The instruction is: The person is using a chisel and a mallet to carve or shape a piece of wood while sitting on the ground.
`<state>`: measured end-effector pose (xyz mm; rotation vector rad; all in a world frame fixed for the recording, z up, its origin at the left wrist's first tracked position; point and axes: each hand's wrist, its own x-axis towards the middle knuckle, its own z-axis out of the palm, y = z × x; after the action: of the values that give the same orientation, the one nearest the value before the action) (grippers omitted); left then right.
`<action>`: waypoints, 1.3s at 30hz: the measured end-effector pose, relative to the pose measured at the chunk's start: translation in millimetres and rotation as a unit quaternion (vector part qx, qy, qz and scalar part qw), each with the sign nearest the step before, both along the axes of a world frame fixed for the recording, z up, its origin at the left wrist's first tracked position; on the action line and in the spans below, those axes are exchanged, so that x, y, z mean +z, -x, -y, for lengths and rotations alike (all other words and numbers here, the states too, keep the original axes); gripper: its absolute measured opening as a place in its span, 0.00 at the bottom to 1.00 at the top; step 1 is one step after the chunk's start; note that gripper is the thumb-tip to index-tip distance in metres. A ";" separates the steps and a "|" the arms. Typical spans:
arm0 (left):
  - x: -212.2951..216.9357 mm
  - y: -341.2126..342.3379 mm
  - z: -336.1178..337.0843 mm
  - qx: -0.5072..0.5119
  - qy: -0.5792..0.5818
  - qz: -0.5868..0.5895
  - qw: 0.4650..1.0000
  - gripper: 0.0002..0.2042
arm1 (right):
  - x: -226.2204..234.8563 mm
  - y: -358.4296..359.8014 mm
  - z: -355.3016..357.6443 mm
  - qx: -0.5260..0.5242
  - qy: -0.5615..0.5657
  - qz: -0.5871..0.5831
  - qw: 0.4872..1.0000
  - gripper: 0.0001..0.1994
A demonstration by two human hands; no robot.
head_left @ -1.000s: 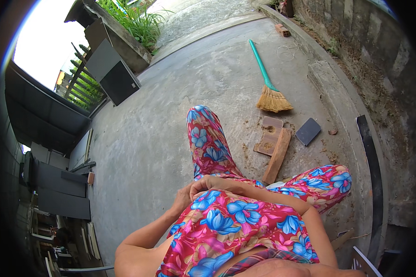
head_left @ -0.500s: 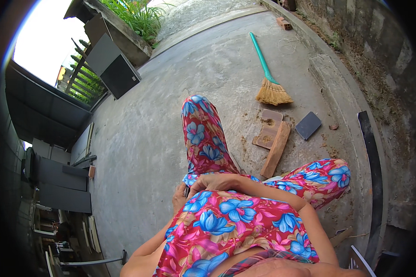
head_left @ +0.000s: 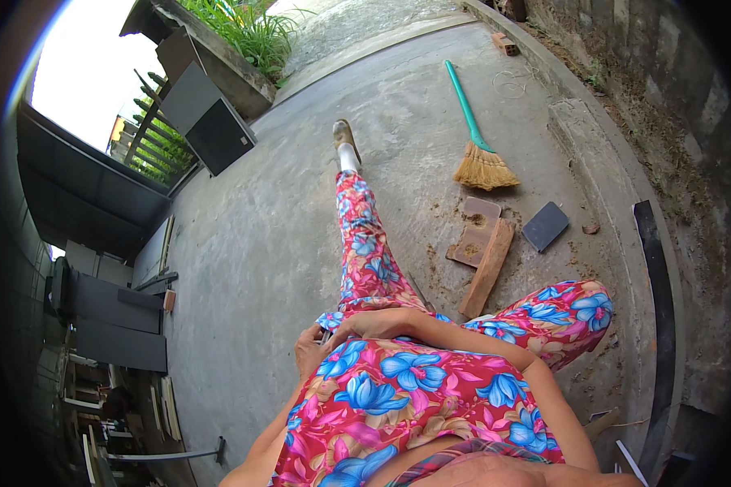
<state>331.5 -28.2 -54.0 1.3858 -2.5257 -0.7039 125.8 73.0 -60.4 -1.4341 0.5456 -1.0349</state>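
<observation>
That broom lies on the floor. On its near side, toward the person, sit a board, a wood block at the board's right edge, and, farther right, a slab. Beyond its handle: a brick.

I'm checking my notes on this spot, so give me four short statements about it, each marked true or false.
1. The teal-handled broom lies on the concrete floor. True.

2. The wooden piece rests on top of the dark grey slab. False: the wooden piece lies at the brown slab, apart from the dark grey slab.

3. The left leg is stretched forward, with its shoe in view. True.

4. The left hand grips the broom. False: the left hand and right hand are close together at the waist of the floral clothes.
</observation>
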 end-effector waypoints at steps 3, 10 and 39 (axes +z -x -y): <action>13.2 36.1 1.0 0.017 -0.085 0.004 0.996 0.16 | -6.6 11.6 2.7 -0.051 -0.019 -0.062 0.997 0.24; -27.0 38.6 33.2 -0.011 -0.325 -0.036 0.945 0.12 | -1.2 43.0 -0.2 -0.077 -0.043 -0.109 0.990 0.25; 44.1 48.0 18.6 -0.247 -0.314 0.040 0.916 0.26 | -12.2 64.0 -12.1 -0.104 -0.065 -0.116 0.986 0.18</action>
<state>283.5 -46.8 -10.0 0.8888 -2.8754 -1.7034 61.9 85.1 -72.6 -1.4109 0.9317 -0.9813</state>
